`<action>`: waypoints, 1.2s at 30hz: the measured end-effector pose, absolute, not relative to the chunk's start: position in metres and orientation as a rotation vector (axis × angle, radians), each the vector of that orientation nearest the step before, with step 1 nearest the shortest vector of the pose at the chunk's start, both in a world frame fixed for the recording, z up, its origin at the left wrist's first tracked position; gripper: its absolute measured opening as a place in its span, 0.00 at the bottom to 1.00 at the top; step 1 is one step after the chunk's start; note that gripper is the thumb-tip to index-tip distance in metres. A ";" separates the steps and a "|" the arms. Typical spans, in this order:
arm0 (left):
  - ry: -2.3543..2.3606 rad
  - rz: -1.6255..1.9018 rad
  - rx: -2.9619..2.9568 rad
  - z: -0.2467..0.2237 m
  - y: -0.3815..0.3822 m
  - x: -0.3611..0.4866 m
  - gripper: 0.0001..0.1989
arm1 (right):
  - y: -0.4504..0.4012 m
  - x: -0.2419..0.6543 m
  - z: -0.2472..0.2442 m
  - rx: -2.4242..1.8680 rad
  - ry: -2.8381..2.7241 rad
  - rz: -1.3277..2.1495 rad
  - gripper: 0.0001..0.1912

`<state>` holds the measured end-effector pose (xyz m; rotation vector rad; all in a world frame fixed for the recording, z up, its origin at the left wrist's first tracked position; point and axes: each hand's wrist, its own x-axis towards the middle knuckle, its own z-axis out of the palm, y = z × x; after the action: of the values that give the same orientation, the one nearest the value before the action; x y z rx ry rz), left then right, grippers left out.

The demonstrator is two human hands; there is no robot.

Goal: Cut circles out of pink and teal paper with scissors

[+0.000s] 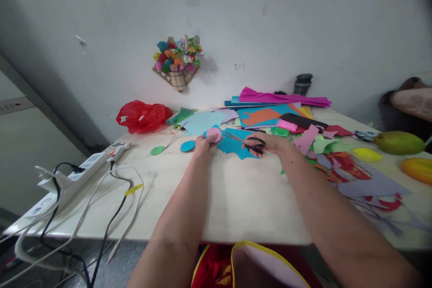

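My left hand (204,144) pinches a pink paper circle (213,134) laid over a piece of blue paper (208,130). In my right hand (269,143) is a pair of black-handled scissors (255,144), fingers through the loops. Their blades point left toward the blue paper by the pink circle; whether they touch it I cannot tell. A larger blue sheet (239,147) with a jagged edge lies beneath the scissors. Left of my left hand rest a blue circle (187,146) and a green circle (157,150), with a thin stick beside the green one.
Paper scraps (351,166) pile up at the right, near a green fruit (399,142) and an orange fruit (417,170). A black phone-like slab (303,121) lies behind. On the left are a red plastic bag (143,116) and a white power strip (72,182) with trailing cables.
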<state>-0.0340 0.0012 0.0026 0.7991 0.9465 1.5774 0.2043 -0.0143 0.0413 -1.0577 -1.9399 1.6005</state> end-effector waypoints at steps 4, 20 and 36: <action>0.941 1.572 0.797 0.004 0.000 -0.034 0.11 | -0.015 0.206 0.041 -1.062 -1.922 1.605 0.20; 0.881 1.511 0.696 0.004 0.000 -0.031 0.15 | -0.017 0.200 0.044 -1.059 -1.945 1.589 0.20; 0.811 1.492 0.727 0.002 -0.003 -0.017 0.10 | -0.014 0.173 0.030 -1.008 -1.831 1.474 0.18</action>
<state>-0.0175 -0.0033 0.0018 0.7273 0.8107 1.4916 0.1729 -0.0144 0.0299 -1.0080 -1.8308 1.4739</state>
